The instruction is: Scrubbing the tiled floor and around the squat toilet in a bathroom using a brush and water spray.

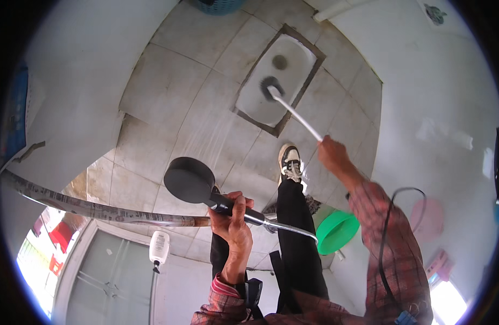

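Note:
My left hand (pixel 233 221) grips the handle of a black shower head (pixel 189 180), its metal hose (pixel 290 228) trailing off to the right. Fine streams of water (pixel 209 134) spray from it over the tiles toward the squat toilet. Around the white handle of a toilet brush (pixel 300 117), the fingers of my right hand (pixel 334 156) are closed. The brush's dark, motion-blurred head (pixel 271 87) is over the basin of the white squat toilet (pixel 255 95), which is set in the floor. Beyond the brush head lies the toilet's round drain hole (pixel 280 62).
A green plastic basin (pixel 338 231) stands by my leg, below my right arm. My shoe (pixel 291 160) is just before the toilet. A paper-wrapped pole (pixel 111 212) crosses at left. A white bottle (pixel 159 245) is near the cabinet door (pixel 111 268). A blue basket (pixel 220 5) sits at the far end.

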A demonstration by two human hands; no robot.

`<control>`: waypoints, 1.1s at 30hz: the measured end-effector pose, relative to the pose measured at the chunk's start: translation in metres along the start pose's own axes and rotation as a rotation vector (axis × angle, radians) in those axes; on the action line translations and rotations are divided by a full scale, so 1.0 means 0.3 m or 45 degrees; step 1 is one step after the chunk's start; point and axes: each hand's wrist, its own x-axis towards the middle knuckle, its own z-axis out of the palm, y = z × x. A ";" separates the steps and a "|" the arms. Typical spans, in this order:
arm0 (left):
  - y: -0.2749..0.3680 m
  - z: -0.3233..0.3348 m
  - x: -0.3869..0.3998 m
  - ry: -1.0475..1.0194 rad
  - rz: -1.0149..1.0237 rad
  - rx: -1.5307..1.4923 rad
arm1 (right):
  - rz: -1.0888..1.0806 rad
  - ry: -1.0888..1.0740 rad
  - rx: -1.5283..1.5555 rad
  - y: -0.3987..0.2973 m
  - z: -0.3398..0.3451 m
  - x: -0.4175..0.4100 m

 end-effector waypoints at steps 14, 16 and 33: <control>-0.008 0.193 0.031 0.007 0.118 0.094 | 0.279 -0.034 0.429 -0.266 -0.074 0.434; -0.004 0.175 0.041 0.043 0.135 0.113 | 0.125 -0.130 0.404 -0.267 -0.037 0.409; 0.053 0.108 0.035 -0.022 0.072 0.254 | -0.165 -0.367 0.287 -0.408 0.206 0.307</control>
